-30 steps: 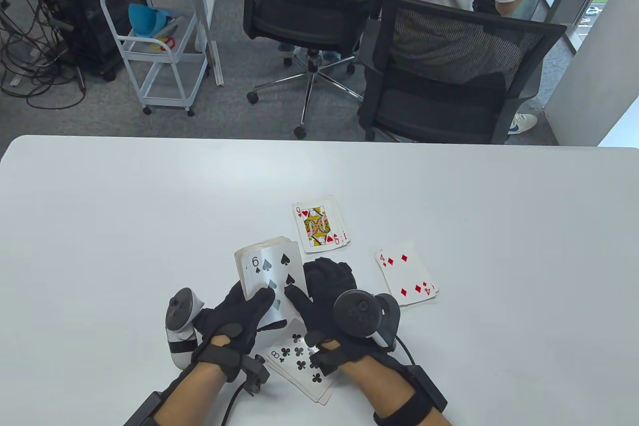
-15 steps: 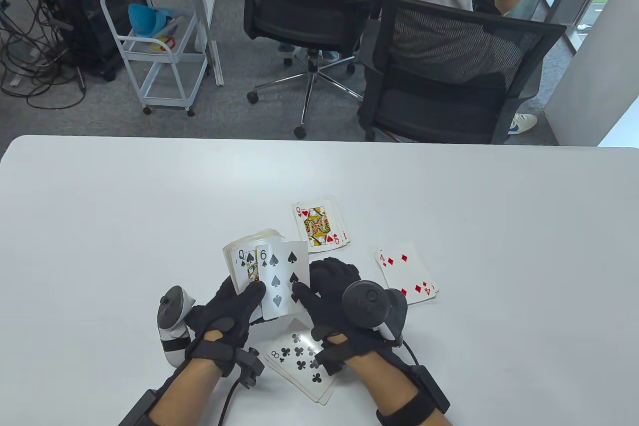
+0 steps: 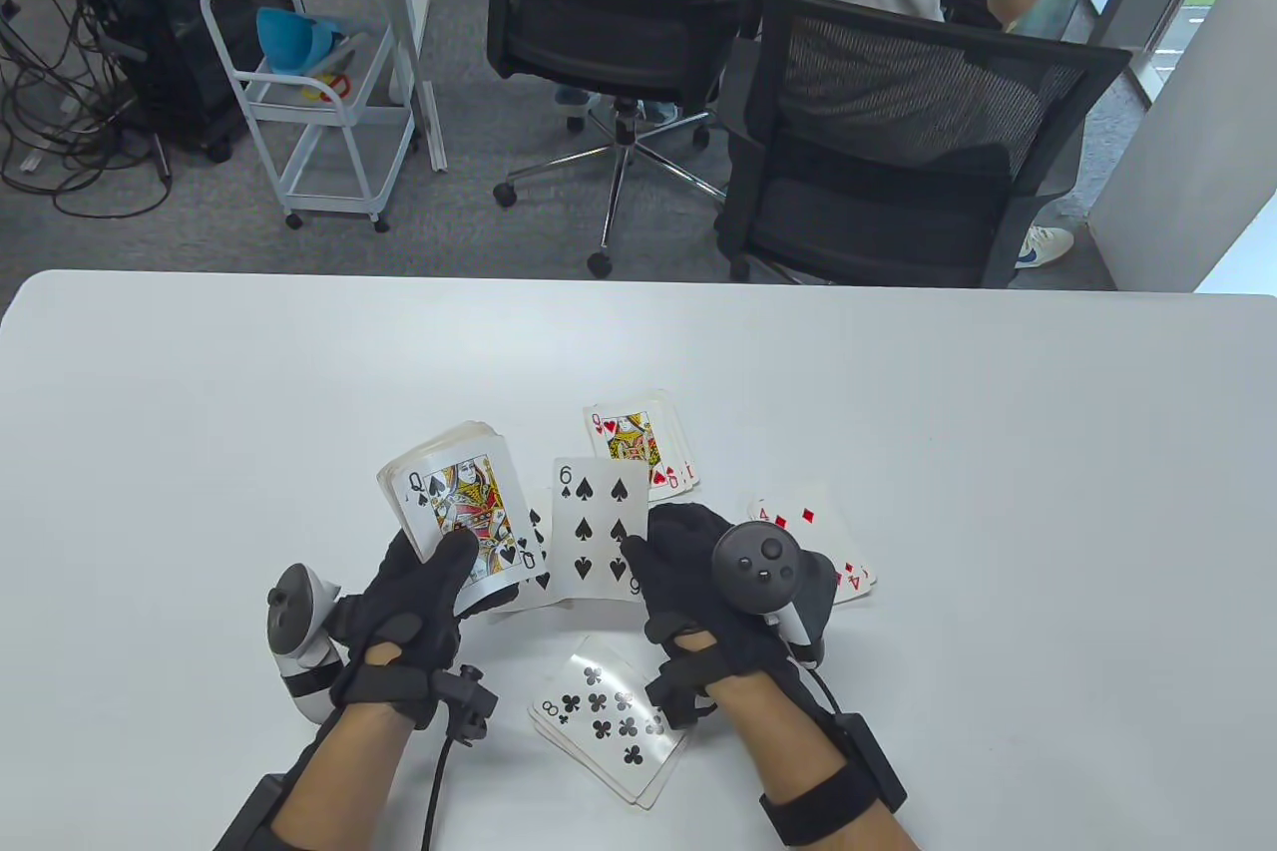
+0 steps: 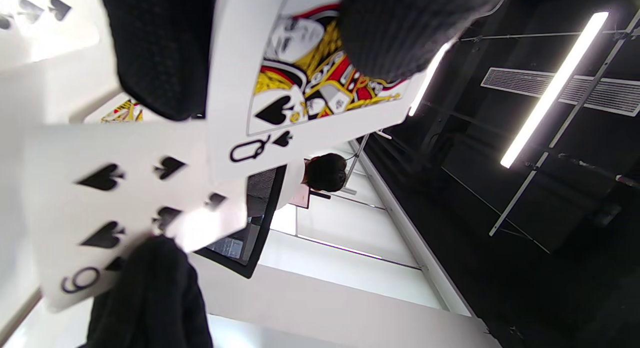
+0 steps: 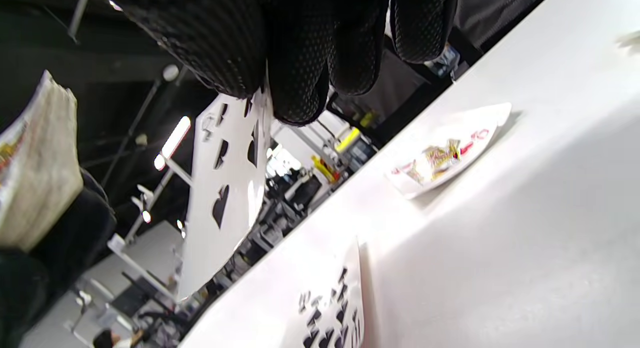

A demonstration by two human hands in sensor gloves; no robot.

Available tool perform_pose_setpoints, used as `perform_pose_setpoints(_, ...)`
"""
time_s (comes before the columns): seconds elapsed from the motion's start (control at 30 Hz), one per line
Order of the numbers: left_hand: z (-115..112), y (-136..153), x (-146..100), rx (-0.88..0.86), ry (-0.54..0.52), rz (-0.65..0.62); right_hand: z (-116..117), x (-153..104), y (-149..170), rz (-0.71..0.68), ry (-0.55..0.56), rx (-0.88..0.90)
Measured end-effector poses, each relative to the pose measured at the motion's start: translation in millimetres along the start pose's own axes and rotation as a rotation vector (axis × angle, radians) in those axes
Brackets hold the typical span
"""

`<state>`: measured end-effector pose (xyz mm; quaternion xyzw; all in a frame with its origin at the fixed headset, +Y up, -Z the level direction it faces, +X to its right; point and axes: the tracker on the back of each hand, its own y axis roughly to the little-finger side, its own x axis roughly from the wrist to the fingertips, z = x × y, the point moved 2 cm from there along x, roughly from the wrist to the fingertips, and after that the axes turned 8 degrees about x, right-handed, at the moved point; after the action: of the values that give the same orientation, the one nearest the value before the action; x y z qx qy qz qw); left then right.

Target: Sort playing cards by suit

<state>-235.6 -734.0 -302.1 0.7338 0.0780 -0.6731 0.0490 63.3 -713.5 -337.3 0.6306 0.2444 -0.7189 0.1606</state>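
The six of spades [image 3: 596, 532], now drawn clear of the deck [image 3: 454, 512], is pinched by the right hand [image 3: 698, 582]; the deck is gripped by the left hand [image 3: 414, 602], exposing the queen.

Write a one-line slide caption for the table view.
Right hand holds the six of spades while left hand grips the deck, queen of spades on top.
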Motion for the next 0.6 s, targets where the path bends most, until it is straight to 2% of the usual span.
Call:
perform_pose_setpoints(0.1, 1, -2, 1, -0.032, -0.004, -0.017, 19, 12, -8, 0.041, -0.105, -0.109)
perform_pose_setpoints(0.23, 4, -6, 0, -0.056, -0.016, -0.041, 45, 31, -22, 0.066, -0.185, -0.24)
perform_pose_setpoints(0.43, 9, -11, -1, -0.081, -0.035, -0.074, 83, 64, -31, 0.143, -0.23, -0.303)
perform_pose_setpoints(0.53, 13, -12, -1, -0.084, -0.047, -0.082, 103, 73, -29, 0.181, -0.266, -0.453)
perform_pose_setpoints(0.6, 14, -12, -1, -0.088, -0.057, -0.081, 113, 75, -28, 0.173, -0.238, -0.602)
